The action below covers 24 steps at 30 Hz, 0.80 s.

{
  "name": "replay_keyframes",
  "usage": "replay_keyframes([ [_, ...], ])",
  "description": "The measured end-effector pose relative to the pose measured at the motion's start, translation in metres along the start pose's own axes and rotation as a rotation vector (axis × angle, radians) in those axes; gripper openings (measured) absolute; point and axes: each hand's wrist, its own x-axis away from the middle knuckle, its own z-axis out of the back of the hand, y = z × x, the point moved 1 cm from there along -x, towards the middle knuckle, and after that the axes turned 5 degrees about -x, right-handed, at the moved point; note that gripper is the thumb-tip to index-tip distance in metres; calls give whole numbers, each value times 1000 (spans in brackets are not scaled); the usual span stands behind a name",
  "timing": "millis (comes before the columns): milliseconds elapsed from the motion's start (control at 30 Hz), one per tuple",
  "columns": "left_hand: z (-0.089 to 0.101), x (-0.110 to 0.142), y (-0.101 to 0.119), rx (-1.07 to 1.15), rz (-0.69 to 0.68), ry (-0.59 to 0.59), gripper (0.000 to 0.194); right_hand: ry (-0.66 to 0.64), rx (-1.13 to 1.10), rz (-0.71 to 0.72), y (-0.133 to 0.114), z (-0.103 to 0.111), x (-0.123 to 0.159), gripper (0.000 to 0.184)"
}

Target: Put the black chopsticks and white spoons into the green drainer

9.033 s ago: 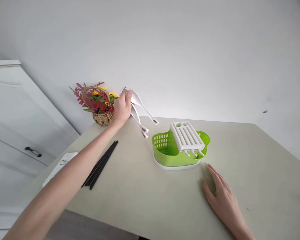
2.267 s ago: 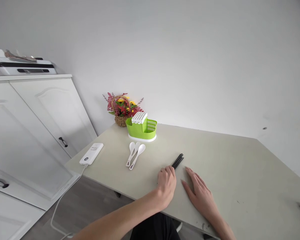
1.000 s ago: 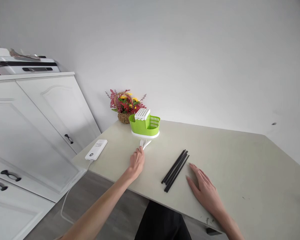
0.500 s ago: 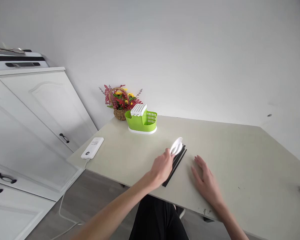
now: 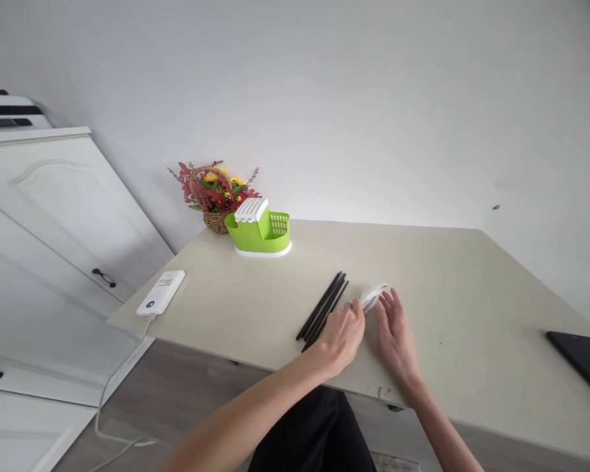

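My left hand (image 5: 344, 333) is closed round the handle end of white spoons (image 5: 372, 296), whose bowls point away and to the right. They look stacked together, and I cannot tell how many there are. My right hand (image 5: 397, 335) is beside the bowls with its fingers apart, the tips very close to them; whether they touch is unclear. Several black chopsticks (image 5: 322, 309) lie slanted on the table just left of my left hand, partly behind it.
A green and white cutlery holder (image 5: 260, 239) stands at the back left, before a wicker basket of flowers (image 5: 216, 219). A white power bank (image 5: 162, 293) with a cable lies at the table's left edge. A black phone (image 5: 583, 357) lies at the right.
My left hand has carried the white spoons to the right, off the chopsticks and over to my right hand. The view has turned somewhat to the right, bringing the phone into sight.
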Motion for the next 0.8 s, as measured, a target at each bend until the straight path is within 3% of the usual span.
replay_keyframes([
  [167, 4, 0, 8, -133, -13, 18, 38, 13, -35, -42, 1, -2, -1, 84],
  [300, 7, 1, 15, -223, -75, 52, 42, 35, 85, -60, -4, -3, 0, 84],
  [600, 5, -3, 26, -266, -38, 53, 37, 49, 244, -18, -8, -1, 2, 77],
  [800, 7, 3, 28, -319, -70, 82, 45, 59, 317, -37, -9, 0, 3, 80],
])
